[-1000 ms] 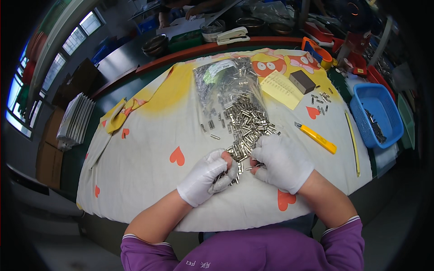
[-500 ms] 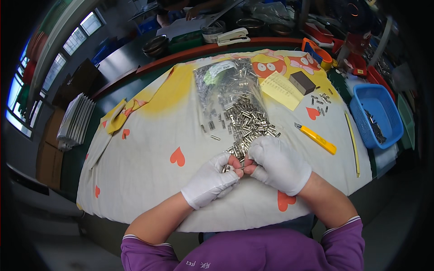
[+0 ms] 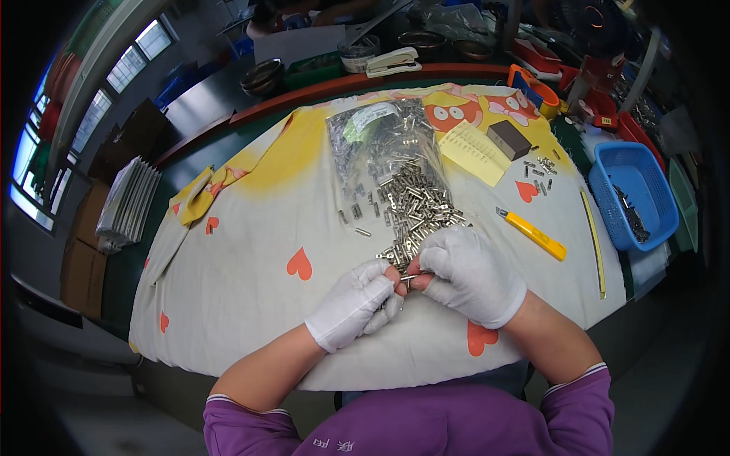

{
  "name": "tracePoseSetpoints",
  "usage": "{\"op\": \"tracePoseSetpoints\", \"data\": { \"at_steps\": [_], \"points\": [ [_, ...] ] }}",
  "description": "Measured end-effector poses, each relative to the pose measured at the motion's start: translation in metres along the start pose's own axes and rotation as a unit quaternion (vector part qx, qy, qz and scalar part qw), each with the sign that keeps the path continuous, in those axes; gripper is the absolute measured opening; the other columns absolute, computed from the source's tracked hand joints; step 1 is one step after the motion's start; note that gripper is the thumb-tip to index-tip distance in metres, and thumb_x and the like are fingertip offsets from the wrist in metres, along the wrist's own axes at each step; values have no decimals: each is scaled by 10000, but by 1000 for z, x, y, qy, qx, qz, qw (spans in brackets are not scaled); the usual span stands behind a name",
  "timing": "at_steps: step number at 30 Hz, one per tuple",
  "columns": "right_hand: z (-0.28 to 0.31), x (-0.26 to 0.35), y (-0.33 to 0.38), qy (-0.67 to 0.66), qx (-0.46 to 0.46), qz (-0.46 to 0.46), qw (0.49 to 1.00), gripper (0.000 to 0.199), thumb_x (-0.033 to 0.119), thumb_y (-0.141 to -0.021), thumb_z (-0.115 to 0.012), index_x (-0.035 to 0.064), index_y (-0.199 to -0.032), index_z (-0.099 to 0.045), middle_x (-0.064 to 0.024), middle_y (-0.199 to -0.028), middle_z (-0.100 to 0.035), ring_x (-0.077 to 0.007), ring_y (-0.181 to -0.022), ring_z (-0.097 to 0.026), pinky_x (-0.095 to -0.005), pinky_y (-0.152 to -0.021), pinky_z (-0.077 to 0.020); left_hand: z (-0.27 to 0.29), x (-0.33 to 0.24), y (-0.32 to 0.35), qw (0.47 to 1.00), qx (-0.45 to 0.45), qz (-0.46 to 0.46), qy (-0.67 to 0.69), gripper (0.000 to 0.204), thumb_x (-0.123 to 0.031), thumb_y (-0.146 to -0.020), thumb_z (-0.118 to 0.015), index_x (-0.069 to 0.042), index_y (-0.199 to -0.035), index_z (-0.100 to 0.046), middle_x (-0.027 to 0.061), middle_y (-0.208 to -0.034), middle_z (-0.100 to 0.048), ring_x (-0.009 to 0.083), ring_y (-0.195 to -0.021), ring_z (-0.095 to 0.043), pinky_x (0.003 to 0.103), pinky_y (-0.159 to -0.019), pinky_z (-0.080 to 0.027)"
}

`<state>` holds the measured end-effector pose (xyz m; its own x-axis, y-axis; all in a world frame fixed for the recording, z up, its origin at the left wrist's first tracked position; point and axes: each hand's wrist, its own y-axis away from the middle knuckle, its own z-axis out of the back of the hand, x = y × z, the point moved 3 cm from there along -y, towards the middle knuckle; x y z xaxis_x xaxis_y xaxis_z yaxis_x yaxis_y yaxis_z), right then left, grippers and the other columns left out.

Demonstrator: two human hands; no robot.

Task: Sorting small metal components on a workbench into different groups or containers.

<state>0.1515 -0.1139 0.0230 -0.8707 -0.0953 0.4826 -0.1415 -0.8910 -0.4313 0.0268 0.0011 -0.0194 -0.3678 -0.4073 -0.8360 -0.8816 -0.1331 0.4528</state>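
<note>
A small silvery metal part is pinched between both hands at the near end of a pile of like parts. My left hand, in a white glove with bare fingertips, grips its left end. My right hand, gloved the same way, has thumb and forefinger closed at its right end. The part's exact shape is too small to make out. Beyond the hands, the pile spills from a clear plastic bag full of these parts.
A yellow utility knife lies right of the pile. Farther back are a yellow paper slip, a dark block and several loose parts. A blue basket stands at the right edge. A printed cloth covers the table.
The fingertips have moved slightly apart and up, so the metal part now shows between them. At the back, a person's hand and the white sheet have shifted.
</note>
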Motion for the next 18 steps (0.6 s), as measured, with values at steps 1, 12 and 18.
{"op": "tracePoseSetpoints", "data": {
  "at_steps": [1, 12, 18],
  "points": [
    [1, 1, -1, 9, -4, 9, 1000, 161, 169, -685, -689, 64, -780, -614, -85, -759, -584, -280, -737, -578, -384, -638, -467, -1, -1, 0, 1000, -1, 0, -9, 171, -246, -912, -454, -92, -857, -505, 3, -616, -501, 52, -412, -353, 195, -355, -245],
    [0, 1, -3, -10, -7, 26, 1000, 108, 83, -667, -685, 53, -732, -604, -97, -685, -580, -294, -632, -558, -385, -569, -438, 2, 3, -2, 999, 2, -32, -9, 332, -390, -935, -443, -79, -840, -510, 17, -588, -494, 66, -371, -321, 212, -340, -235],
    [0, 2, -4, -5, 18, 29, 999, 93, 138, -691, -662, 67, -713, -607, -96, -662, -566, -295, -624, -560, -392, -555, -440, 0, 1, -2, 1000, 23, -5, -15, 290, -354, -922, -481, -72, -860, -504, 20, -597, -492, 58, -378, -319, 206, -347, -234]
  ]
}}
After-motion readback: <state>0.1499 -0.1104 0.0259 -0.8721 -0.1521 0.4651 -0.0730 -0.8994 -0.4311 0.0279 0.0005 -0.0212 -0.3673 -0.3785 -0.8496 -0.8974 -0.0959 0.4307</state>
